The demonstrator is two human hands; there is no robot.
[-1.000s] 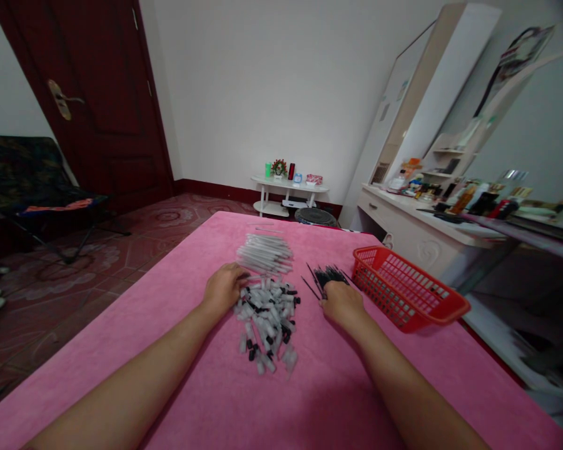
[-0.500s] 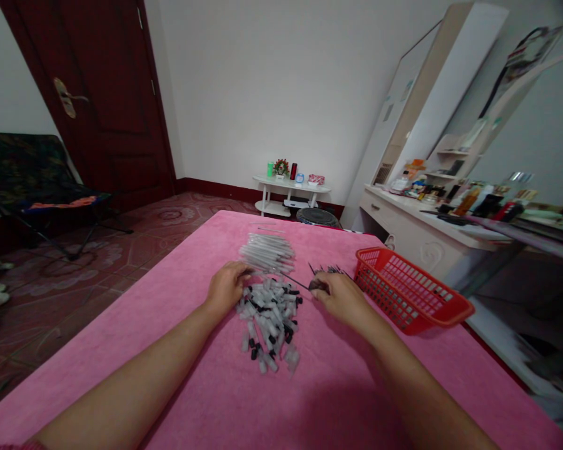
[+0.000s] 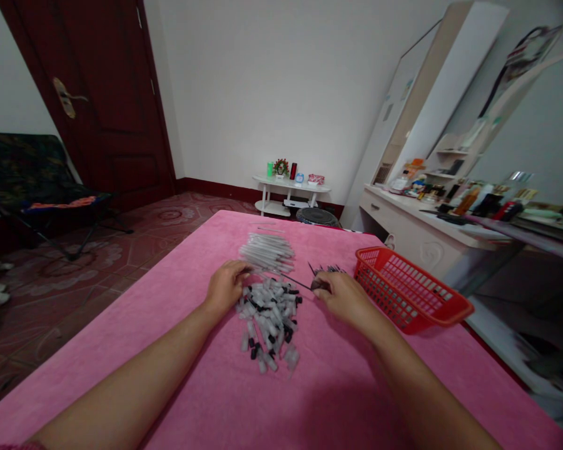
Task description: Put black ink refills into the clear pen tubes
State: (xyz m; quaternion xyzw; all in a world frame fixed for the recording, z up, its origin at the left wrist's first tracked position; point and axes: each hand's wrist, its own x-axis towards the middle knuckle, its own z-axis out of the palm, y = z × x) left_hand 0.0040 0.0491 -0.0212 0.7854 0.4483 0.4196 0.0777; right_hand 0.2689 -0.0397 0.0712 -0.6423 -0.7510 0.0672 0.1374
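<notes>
My left hand (image 3: 226, 282) is closed, its fingertips pinching one end of a clear pen barrel (image 3: 266, 271) above the left side of the cap pile. From the right, my right hand (image 3: 340, 294) pinches a thin dark pen refill (image 3: 294, 280), whose far tip meets or enters the barrel; how deep I cannot tell. Just beyond lies a stack of clear pen barrels (image 3: 266, 250). Below and between my hands is a heap of translucent and black pen caps (image 3: 269, 319). More dark refills (image 3: 329, 269) lie behind my right hand, partly hidden by it.
A red plastic basket (image 3: 410, 290) stands at the right of the pink-covered table (image 3: 182, 262). Two thin sticks (image 3: 268, 229) lie near the far edge. A crowded dresser (image 3: 450, 225) stands to the right, a folding chair (image 3: 37, 181) to the left.
The refill and my right hand have shifted very slightly. My left hand stays nearly in place, and the piles look the same.
</notes>
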